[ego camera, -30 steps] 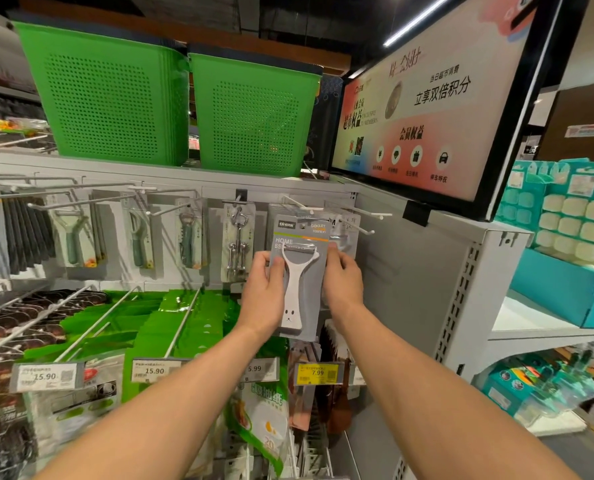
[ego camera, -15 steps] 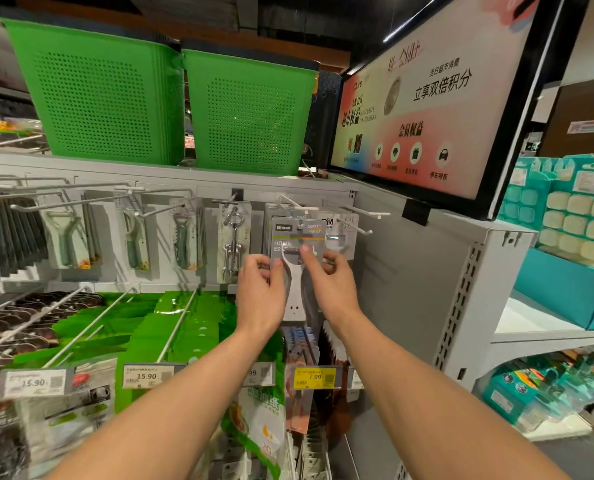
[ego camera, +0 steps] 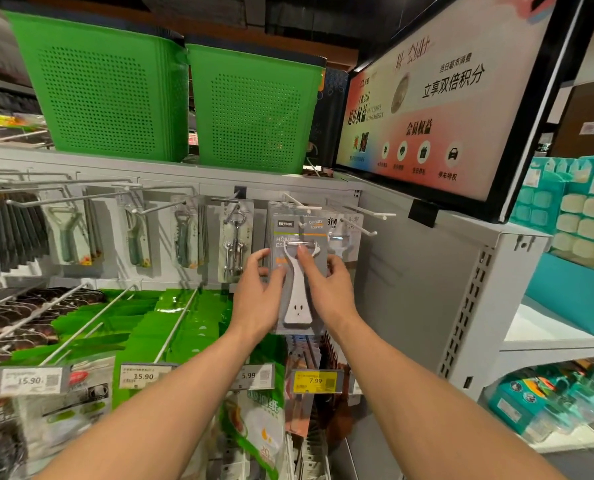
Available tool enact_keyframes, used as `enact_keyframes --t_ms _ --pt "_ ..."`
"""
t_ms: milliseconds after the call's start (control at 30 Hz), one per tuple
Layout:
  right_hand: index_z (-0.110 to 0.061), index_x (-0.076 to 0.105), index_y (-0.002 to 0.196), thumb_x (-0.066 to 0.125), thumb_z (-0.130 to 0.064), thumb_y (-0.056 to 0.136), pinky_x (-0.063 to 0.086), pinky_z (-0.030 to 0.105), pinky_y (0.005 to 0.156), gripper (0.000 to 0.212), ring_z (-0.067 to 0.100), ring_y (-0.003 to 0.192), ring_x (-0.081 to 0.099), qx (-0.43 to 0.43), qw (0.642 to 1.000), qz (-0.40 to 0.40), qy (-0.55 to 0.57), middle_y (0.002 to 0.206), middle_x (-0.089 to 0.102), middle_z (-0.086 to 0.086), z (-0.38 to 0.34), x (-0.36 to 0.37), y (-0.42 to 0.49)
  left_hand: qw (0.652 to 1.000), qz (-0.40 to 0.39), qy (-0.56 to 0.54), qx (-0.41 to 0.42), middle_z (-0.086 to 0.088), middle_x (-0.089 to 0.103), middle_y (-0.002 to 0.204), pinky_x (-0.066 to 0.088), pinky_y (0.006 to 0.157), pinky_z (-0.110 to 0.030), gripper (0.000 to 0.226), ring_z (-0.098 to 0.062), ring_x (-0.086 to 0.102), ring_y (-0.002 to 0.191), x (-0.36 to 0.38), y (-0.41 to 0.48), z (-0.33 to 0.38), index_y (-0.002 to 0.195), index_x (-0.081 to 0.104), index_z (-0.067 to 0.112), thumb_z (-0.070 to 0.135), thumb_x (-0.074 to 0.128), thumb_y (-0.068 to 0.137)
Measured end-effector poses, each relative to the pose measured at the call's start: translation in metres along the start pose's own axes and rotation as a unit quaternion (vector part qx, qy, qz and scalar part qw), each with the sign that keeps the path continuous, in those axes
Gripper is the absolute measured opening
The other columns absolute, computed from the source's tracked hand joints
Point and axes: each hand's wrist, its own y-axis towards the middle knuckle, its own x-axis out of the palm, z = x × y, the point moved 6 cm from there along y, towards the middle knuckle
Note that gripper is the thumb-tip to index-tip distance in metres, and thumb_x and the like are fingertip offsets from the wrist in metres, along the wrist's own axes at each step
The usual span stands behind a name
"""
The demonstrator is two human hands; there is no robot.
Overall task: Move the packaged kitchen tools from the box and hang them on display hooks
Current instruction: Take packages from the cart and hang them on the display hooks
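A shop is showing: packaged tools [ego camera: 236, 244] are hanging on wire hooks [ego camera: 371, 211], price tags [ego camera: 314, 381] are sitting below, an advertising sign [ego camera: 437, 98] is glowing overhead.

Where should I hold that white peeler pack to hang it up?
Probably by the flat card's two long side edges, coming from the front. The peeler pack is thin and upright, and its top must stay free for the hook; the left hand and right hand grip there.
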Motion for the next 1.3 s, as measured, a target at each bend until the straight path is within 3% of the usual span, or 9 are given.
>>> enact_keyframes --t_ms 100,200,333,567,800,1000,1133,1233,1300 --pt "-0.027 0.061 0.133 0.063 -0.087 0.072 0.055 0.042 0.099 0.086 0.014 0.112 0.067 -0.002 0.996 0.062 -0.065 0.121 0.071 -0.006 -0.009 0.003 0.005 0.999 0.01 0.034 0.032 0.001 0.062 0.13 0.054 0.096 -0.039 0.05 -0.02 0.064 0.113 0.002 0.003 0.004 0.149 0.04 0.036 0.052 0.052 0.103" --pt "-0.023 0.063 0.137 0.054 -0.095 0.067 0.054 0.048 0.101 0.1 0.025 0.119 0.064 0.009 0.988 0.091 -0.12 0.131 0.066 0.003 -0.018 0.008 0.01 0.995 0.016 0.083 0.048 -0.007 0.052 0.149 0.04 0.116 -0.042 0.053 -0.024 0.051 0.136 0.003 0.011 0.009 0.155 0.039 0.024 0.045 0.048 0.107" --pt "-0.02 0.056 0.147 0.06 -0.075 0.088 0.049 0.043 0.107 0.081 0.032 0.131 0.056 0.028 0.99 0.074 -0.12 0.144 0.06 0.009 -0.018 0.011 0.022 0.991 0.007 0.125 0.055 -0.011 0.053 0.149 0.034 0.112 -0.033 0.051 -0.027 0.046 0.141 0.006 0.02 0.013 0.158 0.039 0.019 0.035 0.045 0.11" --pt "-0.017 0.022 0.164 0.05 -0.069 0.097 0.032 0.045 0.121 0.09 0.035 0.151 0.034 0.068 0.991 -0.008 -0.113 0.165 0.035 0.011 -0.01 0.025 0.034 0.988 -0.019 0.14 0.057 -0.01 0.057 0.149 0.034 0.097 -0.022 0.049 -0.029 0.052 0.137 0.006 0.03 0.01 0.16 0.036 0.021 0.033 0.039 0.112" --pt "-0.018 0.022 0.165 0.053 -0.066 0.098 0.031 0.045 0.122 0.088 0.033 0.152 0.033 0.073 0.995 -0.003 -0.071 0.166 0.034 0.009 -0.008 0.025 0.033 0.99 -0.034 0.131 0.043 -0.004 0.057 0.149 0.034 0.095 -0.019 0.051 -0.024 0.053 0.136 0.006 0.032 0.012 0.162 0.033 0.021 0.032 0.039 0.112" --pt "-0.021 0.044 0.155 0.054 -0.064 0.098 0.038 0.038 0.115 0.072 0.025 0.14 0.049 0.074 0.996 -0.013 -0.05 0.152 0.052 0.001 -0.003 0.015 0.015 0.992 0.012 0.125 0.021 -0.004 0.047 0.156 0.036 0.119 -0.038 0.055 -0.024 0.045 0.143 -0.002 0.016 0.012 0.159 0.036 0.02 0.035 0.046 0.106" --pt "-0.015 0.057 0.143 0.051 -0.066 0.098 0.044 0.038 0.111 0.068 0.025 0.129 0.058 0.086 0.992 0.048 -0.078 0.139 0.063 0.004 0.005 -0.008 -0.005 0.981 0.096 0.131 0.105 0.005 0.055 0.121 0.049 0.098 -0.034 0.021 -0.008 0.055 0.108 -0.01 -0.011 0.039 0.123 0.054 0.027 0.031 0.051 0.103" --pt "-0.017 0.066 0.128 0.051 -0.059 0.101 0.045 0.03 0.095 0.052 0.02 0.114 0.062 0.084 0.988 0.103 -0.084 0.121 0.07 0.001 0.007 -0.042 -0.03 0.99 0.012 0.075 0.117 0.009 0.062 0.092 0.05 0.072 -0.031 0.008 -0.002 0.058 0.074 0.01 -0.031 0.052 0.109 0.057 0.024 0.023 0.051 0.104" --pt "-0.019 0.068 0.123 0.05 -0.058 0.102 0.045 0.031 0.095 0.048 0.021 0.111 0.062 0.093 0.982 0.138 -0.092 0.117 0.071 0.0 0.01 -0.069 -0.048 0.992 -0.056 0.051 0.102 0.009 0.064 0.085 0.049 0.065 -0.03 0.008 -0.006 0.061 0.067 0.031 -0.046 0.052 0.11 0.058 0.023 0.024 0.053 0.105"
